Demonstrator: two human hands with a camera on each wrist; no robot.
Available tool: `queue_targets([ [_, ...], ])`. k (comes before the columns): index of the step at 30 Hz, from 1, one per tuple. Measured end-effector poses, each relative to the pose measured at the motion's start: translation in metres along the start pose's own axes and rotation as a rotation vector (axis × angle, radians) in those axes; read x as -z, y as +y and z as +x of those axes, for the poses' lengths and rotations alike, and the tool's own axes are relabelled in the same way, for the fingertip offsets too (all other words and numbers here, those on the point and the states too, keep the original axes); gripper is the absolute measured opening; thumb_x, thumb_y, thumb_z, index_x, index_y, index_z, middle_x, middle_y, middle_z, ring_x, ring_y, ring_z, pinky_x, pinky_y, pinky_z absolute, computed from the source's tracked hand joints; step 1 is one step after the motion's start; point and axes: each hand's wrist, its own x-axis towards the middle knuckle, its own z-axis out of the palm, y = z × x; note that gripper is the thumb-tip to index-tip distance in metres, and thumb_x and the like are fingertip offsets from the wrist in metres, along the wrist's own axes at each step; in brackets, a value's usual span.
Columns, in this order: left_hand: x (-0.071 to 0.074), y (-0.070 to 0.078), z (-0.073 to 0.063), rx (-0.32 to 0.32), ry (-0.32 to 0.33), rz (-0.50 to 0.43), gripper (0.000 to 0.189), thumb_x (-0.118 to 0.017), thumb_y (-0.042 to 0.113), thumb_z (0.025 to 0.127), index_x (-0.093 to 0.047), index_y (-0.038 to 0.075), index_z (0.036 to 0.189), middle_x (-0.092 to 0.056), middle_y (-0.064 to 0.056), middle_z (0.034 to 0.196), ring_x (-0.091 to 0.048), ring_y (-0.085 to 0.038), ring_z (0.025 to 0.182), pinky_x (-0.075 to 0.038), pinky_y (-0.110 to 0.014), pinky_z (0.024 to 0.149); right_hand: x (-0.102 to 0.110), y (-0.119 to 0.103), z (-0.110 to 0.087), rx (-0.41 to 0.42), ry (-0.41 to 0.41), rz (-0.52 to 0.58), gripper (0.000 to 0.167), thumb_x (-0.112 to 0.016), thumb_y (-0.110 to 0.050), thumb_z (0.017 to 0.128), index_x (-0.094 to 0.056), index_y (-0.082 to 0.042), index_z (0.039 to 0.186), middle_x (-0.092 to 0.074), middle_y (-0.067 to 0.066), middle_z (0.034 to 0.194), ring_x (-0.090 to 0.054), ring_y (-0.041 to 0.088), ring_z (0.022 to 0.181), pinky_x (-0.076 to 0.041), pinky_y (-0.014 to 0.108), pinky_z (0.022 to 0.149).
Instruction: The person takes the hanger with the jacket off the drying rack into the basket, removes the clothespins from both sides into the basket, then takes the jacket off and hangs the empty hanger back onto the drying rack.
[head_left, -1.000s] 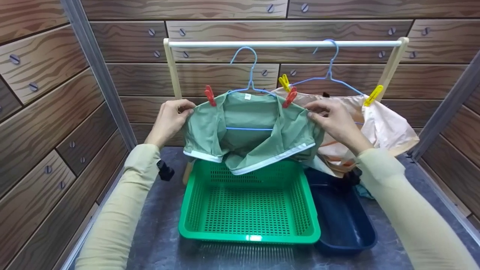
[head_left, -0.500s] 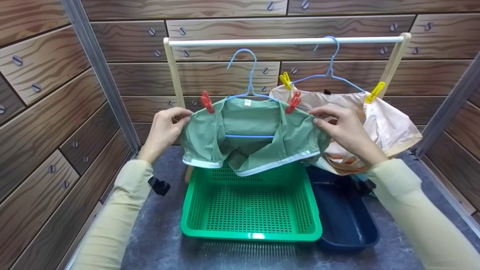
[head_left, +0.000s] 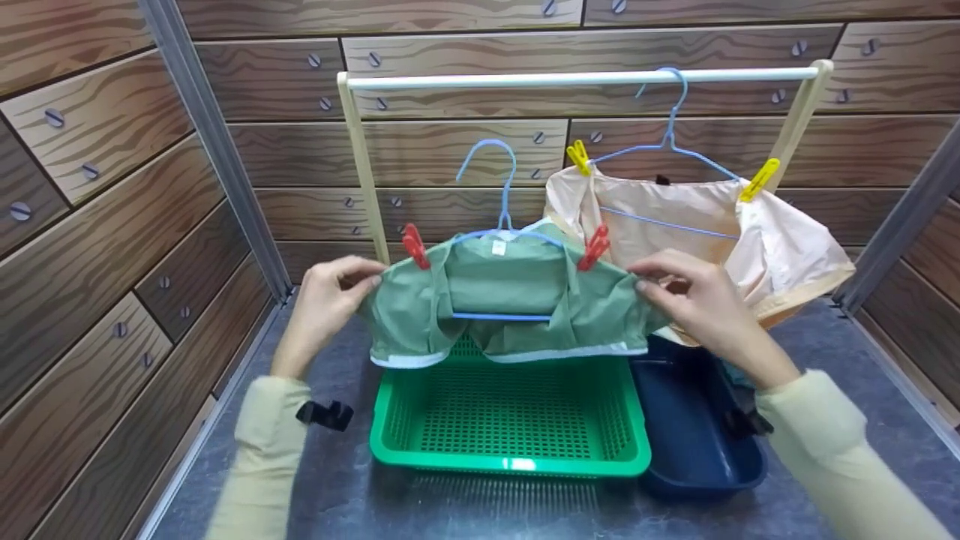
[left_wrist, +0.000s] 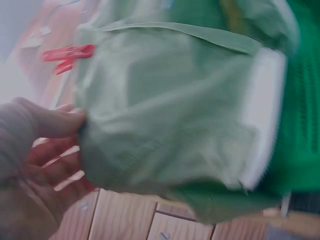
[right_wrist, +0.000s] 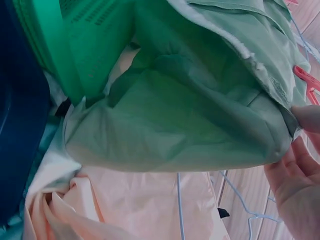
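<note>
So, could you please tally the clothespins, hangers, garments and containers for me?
Red clothespins: 2
Yellow clothespins: 2
Hangers: 2
Garments: 2
Containers: 2
Total: 10

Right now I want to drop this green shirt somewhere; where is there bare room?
The green basket under the shirt lies bare inside, and so does the near part of the blue tub beside it. The rail is free left of the peach garment's hanger. It is crowded behind the right hand, where the peach garment hangs.
</note>
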Motion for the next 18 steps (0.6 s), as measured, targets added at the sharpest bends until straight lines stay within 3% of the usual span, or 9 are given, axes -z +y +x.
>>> queue_targets([
  [4,-0.004,0.003,-0.019,0.063,0.031,-0.051,0.015,-0.073,-0.002,0.086,-0.077,0.005,0.098,-0.073,-0.005,0.091,-0.063,-0.019,0.077,-0.049,-0.024,0.066,-0.006,0.013,-0.018,0.007,0.015,-0.003,0.025,-0.070,0.013,0.084,-0.074,-0.001,0.104,-0.070,0.009,0.098,-0.062,0.010,0.084,-0.047,0.016,0.066],
  [11,-0.014,0.011,-0.046,0.112,0.129,-0.076,0.012,-0.073,0.001,0.087,-0.077,0.007,0.097,-0.072,-0.006,0.088,-0.058,-0.020,0.070,-0.044,-0.023,0.058,-0.017,0.024,-0.044,-0.064,0.055,0.023,0.027,-0.069,0.003,0.089,-0.074,-0.011,0.112,-0.070,0.004,0.109,-0.063,0.008,0.089,-0.047,0.016,0.072],
  [18,-0.024,0.015,-0.065,0.145,0.153,-0.016,0.015,-0.072,0.001,0.088,-0.077,0.008,0.101,-0.071,-0.004,0.091,-0.059,-0.014,0.074,-0.045,-0.024,0.064,-0.024,0.026,-0.056,-0.062,0.090,0.032,0.027,-0.069,0.001,0.090,-0.074,-0.013,0.113,-0.068,0.001,0.109,-0.060,0.008,0.083,-0.045,0.017,0.068],
])
